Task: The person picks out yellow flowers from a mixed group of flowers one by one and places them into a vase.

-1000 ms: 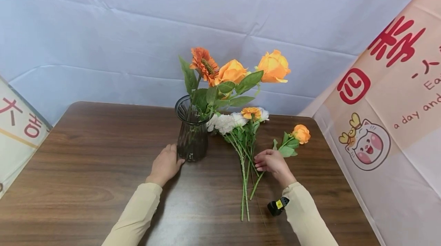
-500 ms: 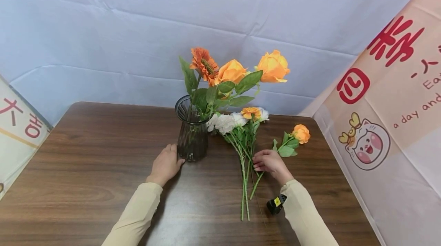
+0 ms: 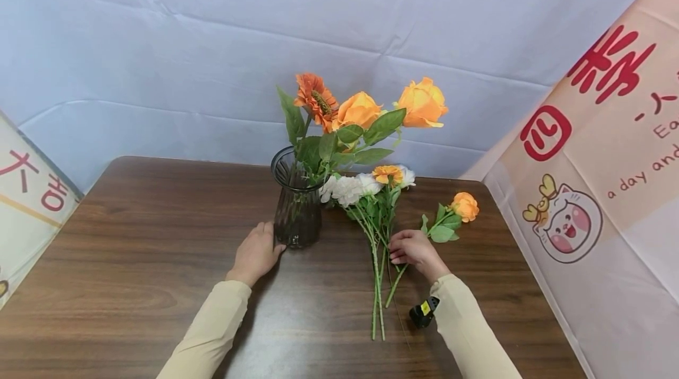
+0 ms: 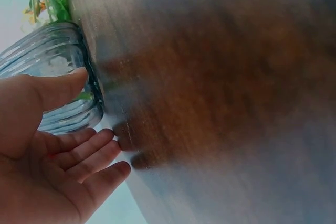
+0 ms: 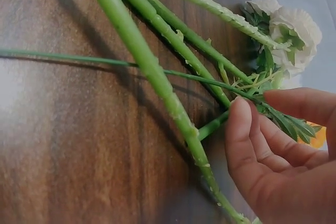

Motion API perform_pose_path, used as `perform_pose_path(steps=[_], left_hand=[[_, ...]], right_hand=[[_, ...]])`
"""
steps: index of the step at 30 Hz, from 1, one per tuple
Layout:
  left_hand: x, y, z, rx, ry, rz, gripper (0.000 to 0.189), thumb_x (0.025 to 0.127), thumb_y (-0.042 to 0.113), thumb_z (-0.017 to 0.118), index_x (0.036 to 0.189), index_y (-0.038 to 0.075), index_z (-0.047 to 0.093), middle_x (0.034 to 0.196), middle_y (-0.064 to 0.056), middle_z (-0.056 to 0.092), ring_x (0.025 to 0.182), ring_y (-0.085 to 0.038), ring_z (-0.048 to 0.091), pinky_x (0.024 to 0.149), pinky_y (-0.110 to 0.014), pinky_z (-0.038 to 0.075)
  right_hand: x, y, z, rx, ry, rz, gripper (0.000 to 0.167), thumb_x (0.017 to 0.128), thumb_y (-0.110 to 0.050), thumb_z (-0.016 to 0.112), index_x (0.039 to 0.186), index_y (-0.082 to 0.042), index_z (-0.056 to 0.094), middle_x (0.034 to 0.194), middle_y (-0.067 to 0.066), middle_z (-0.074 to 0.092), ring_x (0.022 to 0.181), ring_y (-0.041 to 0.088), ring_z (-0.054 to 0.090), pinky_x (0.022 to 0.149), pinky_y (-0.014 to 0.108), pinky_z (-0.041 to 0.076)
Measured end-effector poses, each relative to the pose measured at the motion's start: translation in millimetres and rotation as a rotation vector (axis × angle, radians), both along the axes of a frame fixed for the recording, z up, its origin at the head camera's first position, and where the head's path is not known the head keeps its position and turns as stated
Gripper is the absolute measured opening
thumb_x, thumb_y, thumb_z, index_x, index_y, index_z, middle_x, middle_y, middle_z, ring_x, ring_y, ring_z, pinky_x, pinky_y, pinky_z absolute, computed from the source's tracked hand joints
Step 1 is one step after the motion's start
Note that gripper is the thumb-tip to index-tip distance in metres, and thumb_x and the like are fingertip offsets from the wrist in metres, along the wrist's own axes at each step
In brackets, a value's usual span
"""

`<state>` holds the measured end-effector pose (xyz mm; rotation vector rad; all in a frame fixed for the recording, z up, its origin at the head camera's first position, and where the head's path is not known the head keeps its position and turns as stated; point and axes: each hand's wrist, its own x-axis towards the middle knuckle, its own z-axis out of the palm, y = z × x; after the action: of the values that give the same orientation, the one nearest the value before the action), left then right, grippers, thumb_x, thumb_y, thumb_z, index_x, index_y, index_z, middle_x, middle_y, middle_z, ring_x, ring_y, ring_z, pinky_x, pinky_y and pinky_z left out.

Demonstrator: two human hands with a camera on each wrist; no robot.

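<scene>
Left hand [image 3: 256, 254], fingers loosely extended, touches the upright smoky ribbed-glass vase [image 3: 297, 220], which already holds large orange flowers [image 3: 423, 103], while the right hand [image 3: 416, 252] pinches a thin green stem [image 5: 197, 79] among white-and-orange blooms [image 3: 347, 191] remaining, with one round orange flower [image 3: 464, 207], on the brown wood-grain counter [image 3: 159, 249].
</scene>
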<state>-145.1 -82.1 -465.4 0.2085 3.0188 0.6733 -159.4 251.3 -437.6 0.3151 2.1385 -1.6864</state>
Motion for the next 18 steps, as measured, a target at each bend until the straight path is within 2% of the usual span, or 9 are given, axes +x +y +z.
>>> perform_pose_path(steps=[9,12,16,18], left_hand=[[0.0,0.3,-0.1,-0.003,0.006,-0.004,0.061,0.086,0.024,0.065,0.129,-0.011,0.040,0.122,-0.024,0.048,0.111,-0.036,0.049,0.088,-0.046,0.045],[0.4,0.2,0.2,-0.009,0.002,-0.006,0.061,0.086,0.024,0.064,0.130,-0.012,0.040,0.123,-0.025,0.047,0.112,-0.037,0.048,0.089,-0.046,0.044],[0.3,-0.4,0.3,-0.009,0.003,-0.006,0.061,0.086,0.024,0.065,0.129,-0.012,0.040,0.123,-0.025,0.047,0.112,-0.037,0.048,0.089,-0.046,0.044],[0.1,-0.4,0.5,-0.007,0.005,-0.007,0.061,0.086,0.023,0.065,0.129,-0.012,0.040,0.123,-0.025,0.047,0.112,-0.037,0.048,0.090,-0.046,0.044]], right_hand=[[-2.3,-0.9,-1.2,0.001,-0.021,0.011,0.023,0.085,0.008,0.049,0.105,0.020,0.049,0.074,0.014,0.057,0.056,0.017,0.058,0.055,0.030,0.054],[-2.2,-0.8,-1.7,0.000,-0.016,0.039,0.022,0.085,0.008,0.048,0.103,0.020,0.050,0.077,0.015,0.058,0.056,0.017,0.058,0.055,0.030,0.054],[-2.4,0.3,-2.0,-0.004,-0.010,0.044,0.019,0.084,0.009,0.049,0.100,0.019,0.051,0.087,0.016,0.059,0.056,0.017,0.058,0.056,0.030,0.054],[-2.4,1.1,-1.5,-0.010,-0.014,0.041,0.017,0.084,0.009,0.049,0.099,0.018,0.051,0.087,0.017,0.059,0.055,0.017,0.058,0.056,0.030,0.054]])
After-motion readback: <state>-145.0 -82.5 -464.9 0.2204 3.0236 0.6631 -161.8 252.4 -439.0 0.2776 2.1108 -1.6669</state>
